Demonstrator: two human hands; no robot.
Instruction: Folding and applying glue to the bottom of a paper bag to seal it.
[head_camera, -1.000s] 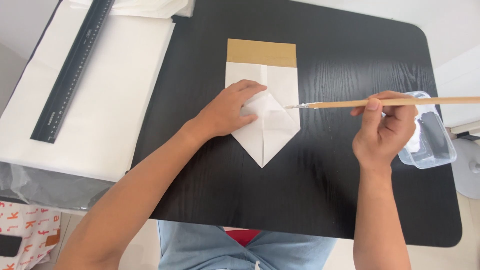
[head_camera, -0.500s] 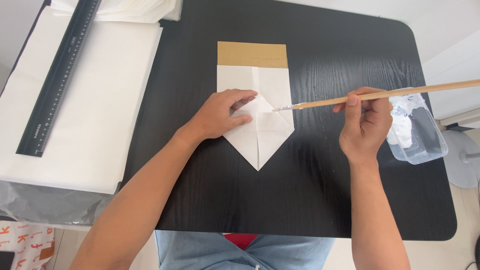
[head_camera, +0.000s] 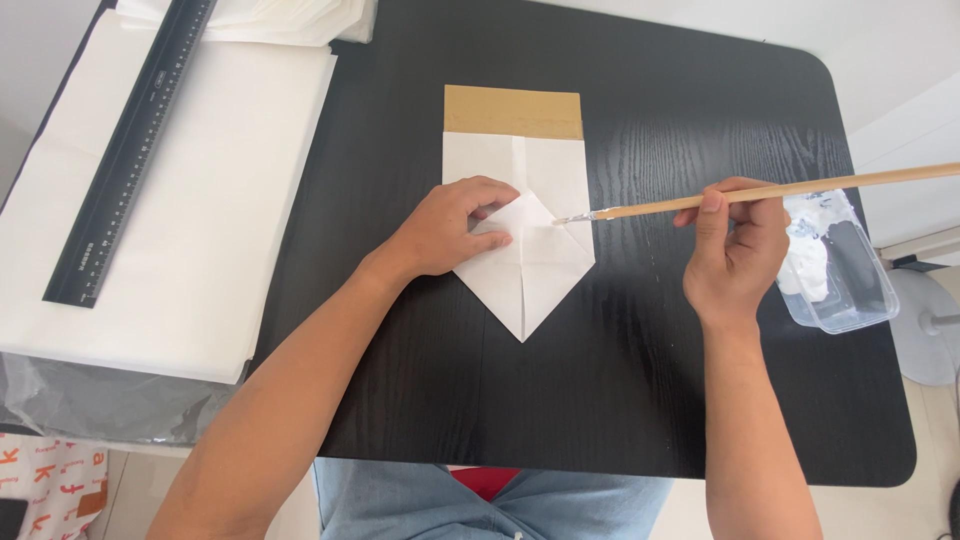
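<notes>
Holding brush (head_camera: 760, 192) in right hand (head_camera: 735, 255), near-horizontal, bristles pointing left onto folded paper (head_camera: 535, 265)

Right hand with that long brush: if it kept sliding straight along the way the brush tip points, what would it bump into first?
Probably the folded white paper: the brush in the right hand aims left at its raised flap, with the left hand just beyond. Height is unclear.
</notes>
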